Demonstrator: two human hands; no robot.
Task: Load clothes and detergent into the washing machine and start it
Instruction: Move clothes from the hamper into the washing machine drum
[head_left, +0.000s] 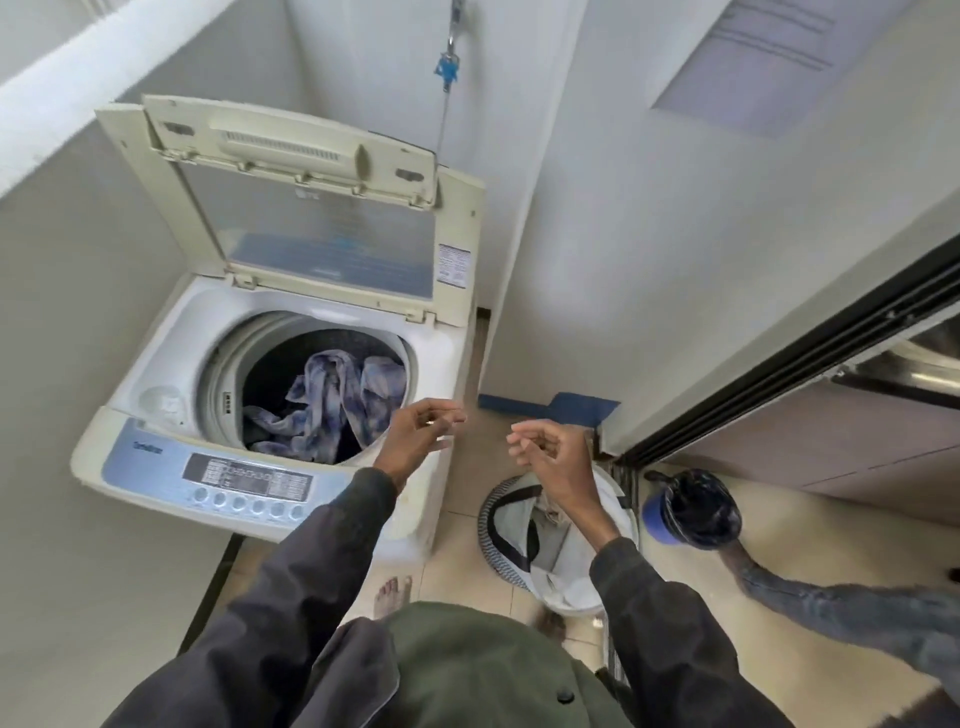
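Beside the open washing machine (291, 415), left hand (415, 434) and right hand (550, 454) are hovering empty, fingers (447, 415) loosely curled, touching nothing; patterned cloth (332, 405) is lying in the drum

My right arm hides part of laundry bag (511, 525); control panel (249, 475) print too small; second person, at 4 o'clock, cut off by edge.

A blue bin (691, 509) lined with a black bag stood on the tiled floor (810, 551) just below the sliding door track (779, 384). Left of the bin, 1 strip of blue tape (561, 406) lay on the floor.
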